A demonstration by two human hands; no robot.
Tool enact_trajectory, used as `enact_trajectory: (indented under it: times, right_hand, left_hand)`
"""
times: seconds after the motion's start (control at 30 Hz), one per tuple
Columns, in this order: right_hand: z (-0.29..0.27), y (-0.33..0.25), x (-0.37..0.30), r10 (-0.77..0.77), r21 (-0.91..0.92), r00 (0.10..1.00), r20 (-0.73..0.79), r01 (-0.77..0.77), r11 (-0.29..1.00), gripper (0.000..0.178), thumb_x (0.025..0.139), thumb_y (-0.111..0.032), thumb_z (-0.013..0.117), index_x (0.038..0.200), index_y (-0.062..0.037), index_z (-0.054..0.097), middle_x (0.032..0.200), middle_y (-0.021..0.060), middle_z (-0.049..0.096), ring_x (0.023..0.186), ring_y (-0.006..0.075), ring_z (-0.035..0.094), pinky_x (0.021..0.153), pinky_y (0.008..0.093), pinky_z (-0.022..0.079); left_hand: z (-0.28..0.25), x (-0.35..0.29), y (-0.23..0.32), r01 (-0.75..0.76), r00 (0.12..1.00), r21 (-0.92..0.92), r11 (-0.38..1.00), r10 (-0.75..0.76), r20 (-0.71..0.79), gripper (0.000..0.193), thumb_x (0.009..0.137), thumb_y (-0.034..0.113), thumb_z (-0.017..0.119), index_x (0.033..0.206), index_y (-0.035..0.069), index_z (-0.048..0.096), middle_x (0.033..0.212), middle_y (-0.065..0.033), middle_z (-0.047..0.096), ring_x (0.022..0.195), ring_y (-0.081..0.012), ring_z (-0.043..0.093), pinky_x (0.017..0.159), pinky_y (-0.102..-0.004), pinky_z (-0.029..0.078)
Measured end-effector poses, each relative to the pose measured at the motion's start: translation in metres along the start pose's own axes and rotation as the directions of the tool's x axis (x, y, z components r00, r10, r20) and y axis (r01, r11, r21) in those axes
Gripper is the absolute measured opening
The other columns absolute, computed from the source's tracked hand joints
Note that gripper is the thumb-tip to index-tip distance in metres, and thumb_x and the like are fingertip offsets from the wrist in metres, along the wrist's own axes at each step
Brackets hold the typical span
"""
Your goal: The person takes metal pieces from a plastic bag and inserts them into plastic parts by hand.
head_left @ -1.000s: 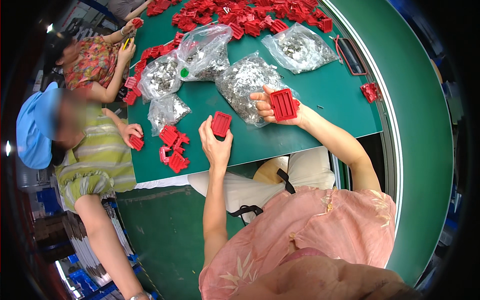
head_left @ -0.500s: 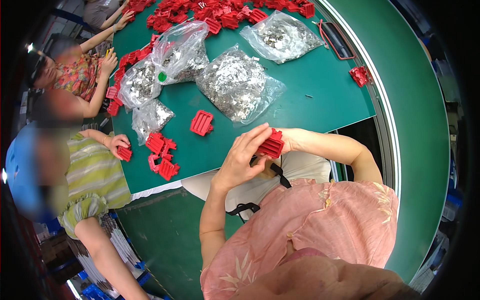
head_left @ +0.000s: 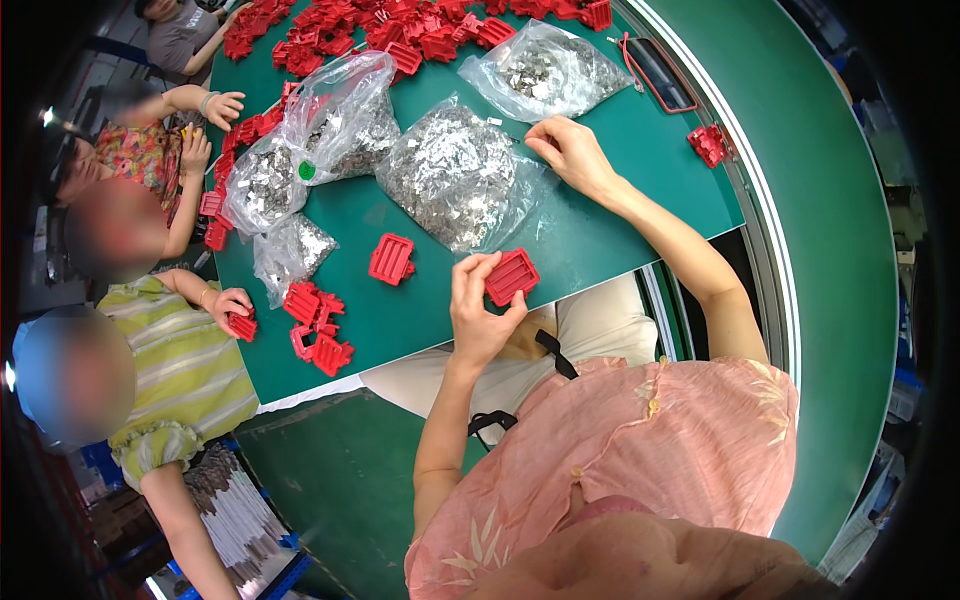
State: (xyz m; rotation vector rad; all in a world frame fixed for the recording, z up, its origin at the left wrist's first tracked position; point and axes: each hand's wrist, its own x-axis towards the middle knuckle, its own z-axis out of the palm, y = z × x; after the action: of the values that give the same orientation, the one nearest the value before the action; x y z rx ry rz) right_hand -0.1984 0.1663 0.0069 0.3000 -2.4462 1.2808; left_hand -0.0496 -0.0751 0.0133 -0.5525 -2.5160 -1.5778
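My left hand (head_left: pixel 480 312) grips a red plastic slotted part (head_left: pixel 513 278) by its left side, just over the table's near edge. Its ridged face is turned up. Farther off, my right hand (head_left: pixel 570 152) is reached out over the table with thumb and fingertips drawn together, beside a clear bag of small shiny metal pieces (head_left: pixel 455 180). Whatever those fingertips pinch is too small to make out. Another red slotted part (head_left: pixel 391 260) lies left of my left hand.
Several more filled bags (head_left: pixel 545 75) lie on the green table (head_left: pixel 640 165). Red parts heap at the far side (head_left: pixel 400 30) and in a small pile (head_left: pixel 318 325). A phone-like object (head_left: pixel 658 72) lies far right. At left, a co-worker's hand (head_left: pixel 230 305) holds a red part.
My right hand has left the red part and moved forward to beside the metal-piece bag. My left hand keeps the part, shifted slightly left. A farther co-worker's hand has lifted and spread.
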Motion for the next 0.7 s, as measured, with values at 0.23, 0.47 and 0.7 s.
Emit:
enact_trajectory:
  times: [0.23,0.47,0.7]
  right_hand:
    - [0.017,0.008,0.020,-0.069,-0.365,0.989,0.134,0.113,0.924,0.013,0.083,-0.017,0.068,0.088,-0.0053,0.069,0.087,0.0123,0.065,0.083,0.0348,0.066,0.069,0.0456,0.051]
    - [-0.033,-0.019,-0.016,-0.091,-0.339,0.990,0.106,0.123,0.933,0.010,0.079,-0.011,0.066,0.082,-0.0061,0.058,0.081,0.0109,0.061,0.076,0.0331,0.063,0.065,0.0430,0.051]
    - [-0.051,-0.033,-0.096,-0.076,-0.394,0.959,0.274,0.184,0.900,0.011,0.080,-0.006,0.067,0.081,-0.0023,0.057,0.077,0.0121,0.056,0.074,0.0324,0.061,0.065,0.0423,0.050]
  left_hand:
    - [0.021,-0.008,-0.019,0.017,0.996,-0.020,1.000,-0.019,-0.090,0.059,0.077,-0.002,0.075,0.131,-0.003,0.053,0.128,-0.0141,0.044,0.112,-0.0235,0.057,0.088,-0.0338,0.057]
    - [0.021,-0.012,-0.021,0.070,0.992,-0.160,0.985,-0.086,-0.093,0.061,0.078,-0.003,0.076,0.133,-0.005,0.050,0.129,-0.0135,0.042,0.114,-0.0232,0.057,0.092,-0.0340,0.056]
    - [0.029,-0.005,-0.012,0.083,0.991,-0.212,0.974,-0.104,-0.089,0.064,0.077,-0.005,0.076,0.135,-0.004,0.048,0.130,-0.0128,0.039,0.115,-0.0240,0.056,0.093,-0.0351,0.056]
